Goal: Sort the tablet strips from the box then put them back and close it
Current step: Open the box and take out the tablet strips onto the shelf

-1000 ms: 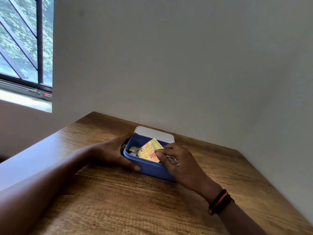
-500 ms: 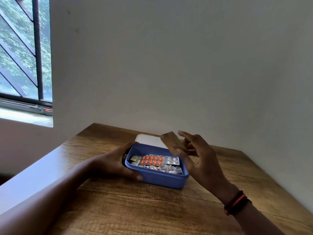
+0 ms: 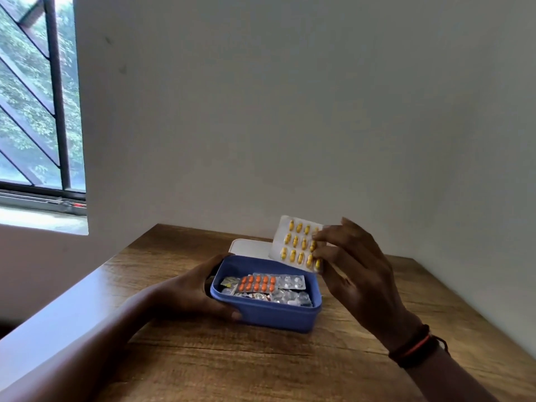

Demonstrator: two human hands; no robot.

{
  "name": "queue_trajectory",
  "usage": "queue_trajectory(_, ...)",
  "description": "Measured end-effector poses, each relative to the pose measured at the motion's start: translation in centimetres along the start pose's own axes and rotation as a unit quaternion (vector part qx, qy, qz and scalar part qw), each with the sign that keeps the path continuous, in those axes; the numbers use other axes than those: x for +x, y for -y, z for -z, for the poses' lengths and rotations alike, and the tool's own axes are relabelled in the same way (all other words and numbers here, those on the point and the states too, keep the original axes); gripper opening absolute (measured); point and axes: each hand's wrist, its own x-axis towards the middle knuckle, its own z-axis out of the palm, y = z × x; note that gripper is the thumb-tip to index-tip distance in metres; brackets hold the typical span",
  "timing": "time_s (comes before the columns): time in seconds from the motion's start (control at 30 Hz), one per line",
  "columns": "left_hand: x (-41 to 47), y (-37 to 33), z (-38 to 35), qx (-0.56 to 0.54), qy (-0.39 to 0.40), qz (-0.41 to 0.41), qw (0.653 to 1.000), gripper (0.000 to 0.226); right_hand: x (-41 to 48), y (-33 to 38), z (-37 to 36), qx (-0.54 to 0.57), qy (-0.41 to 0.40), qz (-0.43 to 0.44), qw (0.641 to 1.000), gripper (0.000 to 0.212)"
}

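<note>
Rising above the box since half a second ago, the right hand (image 3: 356, 274) is now turning its strip so the yellow tablets are facing the camera, where only the dull back was showing. By size: the wooden tabletop (image 3: 261, 367) is carrying the open blue box (image 3: 275, 316), which is sitting near the wall with its white lid (image 3: 246, 248) lying just behind it. The left hand (image 3: 191, 294) is wrapping round the box's left end, its grip curled on the wall and steadying it. The right hand's grip is pinching the yellow tablet strip (image 3: 295, 242) by its right edge, fingertips on the front, holding it tilted in the air over the box's far right corner. Inside the box an orange strip (image 3: 257, 282) is lying on top of several silver strips (image 3: 293, 297). By my judgement the sorting is only beginning: one strip is out, the rest are waiting. The next move is probably calling for laying this strip on bare tabletop beside the box to start a pile, then reaching in for the orange one while the left hand is bracing the box
</note>
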Motion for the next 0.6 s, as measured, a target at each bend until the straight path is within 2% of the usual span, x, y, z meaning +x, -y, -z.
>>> queue_trajectory(0.2,0.1,0.3,0.0,-0.014,0.006,0.005,1.0,0.101,0.3,-0.9,1.3,-0.026,-0.049,0.037,0.998,0.004)
queue_trajectory(0.37,0.2,0.3,0.0,-0.022,0.005,0.007,1.0,0.092,0.1,-1.5,1.5,-0.038,-0.046,0.036,0.998,0.009)
queue_trajectory(0.47,0.2,0.5,-0.1,-0.014,-0.001,-0.002,1.0,0.095,0.4,-1.4,1.5,-0.02,-0.031,0.032,0.999,0.011)
queue_trajectory(0.53,0.2,0.6,-0.1,-0.012,-0.002,-0.007,1.0,0.099,0.6,-1.3,1.5,0.017,0.005,-0.002,1.0,0.018)
queue_trajectory(0.6,0.1,0.5,-0.1,-0.014,0.0,-0.015,1.0,0.098,0.9,-0.8,1.5,0.101,0.06,-0.092,0.989,0.04)
